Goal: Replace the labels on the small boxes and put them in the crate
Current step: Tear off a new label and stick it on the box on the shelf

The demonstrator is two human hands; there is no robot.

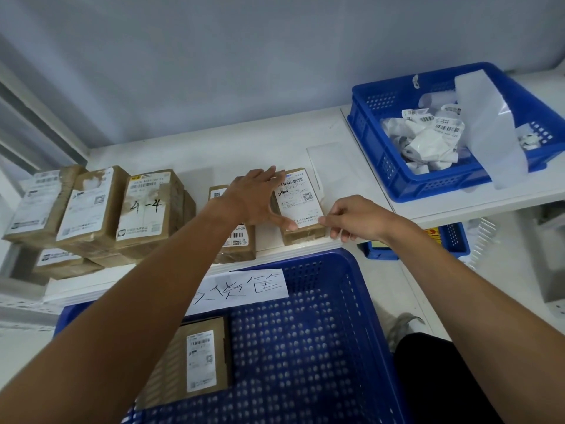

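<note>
A small brown box (301,206) with a white label (298,197) lies near the shelf's front edge. My left hand (255,198) rests flat on its left side, fingers spread, thumb on the label's lower edge. My right hand (354,217) pinches the label's lower right corner. A second small box (235,243) lies just left, partly hidden under my left wrist. Below the shelf stands a big blue crate (345,332) with one labelled box (198,359) lying in it.
Several larger taped boxes (91,209) are stacked on the shelf's left. A blue bin (428,182) of crumpled labels and backing strips sits at the right. A clear sheet (330,157) lies behind the small box. A handwritten paper sign (241,289) hangs on the crate's rim.
</note>
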